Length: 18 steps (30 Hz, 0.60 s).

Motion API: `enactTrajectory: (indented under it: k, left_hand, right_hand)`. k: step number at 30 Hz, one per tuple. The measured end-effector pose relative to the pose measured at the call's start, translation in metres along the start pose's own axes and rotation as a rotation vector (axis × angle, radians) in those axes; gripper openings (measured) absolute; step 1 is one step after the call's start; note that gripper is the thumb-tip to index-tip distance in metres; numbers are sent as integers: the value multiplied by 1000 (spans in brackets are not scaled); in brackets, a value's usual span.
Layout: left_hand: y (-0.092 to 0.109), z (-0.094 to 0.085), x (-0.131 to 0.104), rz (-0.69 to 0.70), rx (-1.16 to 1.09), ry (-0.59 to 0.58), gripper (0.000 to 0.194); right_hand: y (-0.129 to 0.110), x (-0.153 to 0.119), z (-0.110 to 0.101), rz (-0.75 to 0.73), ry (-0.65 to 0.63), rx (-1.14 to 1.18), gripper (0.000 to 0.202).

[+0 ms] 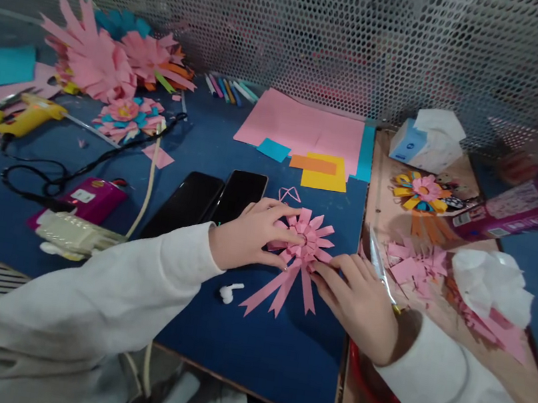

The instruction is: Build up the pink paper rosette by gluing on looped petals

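A pink paper flower (308, 236) with looped petals and several ribbon-like tails lies on the blue tabletop (249, 333). My left hand (261, 233) reaches over it from the left, fingers spread, with the index fingertip on the flower's centre and the thumb at its lower left edge. At the flower's lower right, the thumb and fingers of my right hand (358, 299) are closed on a petal near the top of the tails. A thin pink paper strip (289, 194) stands just above the flower. One white earbud (230, 293) rests below my left hand.
Two phones (242, 199) lie left of the flower. Coloured paper sheets (305, 126) are behind it. Scissors (381, 265), pink scraps (418, 267), a tissue box (426, 144) and a purple bottle (516, 205) stand right. Finished flowers (98, 61), a glue gun (39, 117) and a power strip (74, 236) sit left.
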<state>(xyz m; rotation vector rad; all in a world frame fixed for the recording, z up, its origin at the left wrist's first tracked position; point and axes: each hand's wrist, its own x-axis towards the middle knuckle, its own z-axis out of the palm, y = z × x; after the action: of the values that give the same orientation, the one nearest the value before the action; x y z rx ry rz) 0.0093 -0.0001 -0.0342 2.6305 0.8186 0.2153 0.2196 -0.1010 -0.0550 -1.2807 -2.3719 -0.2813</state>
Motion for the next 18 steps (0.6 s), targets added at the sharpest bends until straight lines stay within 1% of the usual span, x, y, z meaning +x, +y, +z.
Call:
enactTrajectory:
  k: [3, 5, 7, 9, 13, 16, 18]
  left_hand:
    - [-1, 0, -1, 19, 6, 11, 45]
    - [-2, -1, -2, 36, 22, 25, 49]
    - [-2, -5, -3, 48, 44, 41, 54]
    - [-2, -10, -5, 57, 63, 42, 54]
    - [-3, -16, -7, 45, 91, 32, 43]
    - [-2, -17, -7, 33, 104, 37, 33]
    - [-2, -16, -6, 40, 108, 40, 30]
  right_hand:
    - [0, 0, -1, 4, -5, 9, 14]
    - [0, 1, -1, 23, 5, 36, 14]
    - [0, 2, -2, 56, 39, 76, 13]
    - [0, 2, -2, 85, 76, 100, 11]
    - [0, 4, -2, 84, 72, 81, 9]
    - [0, 4, -3, 77, 55, 84, 9]
    - [0, 4, -3, 80, 45, 90, 9]
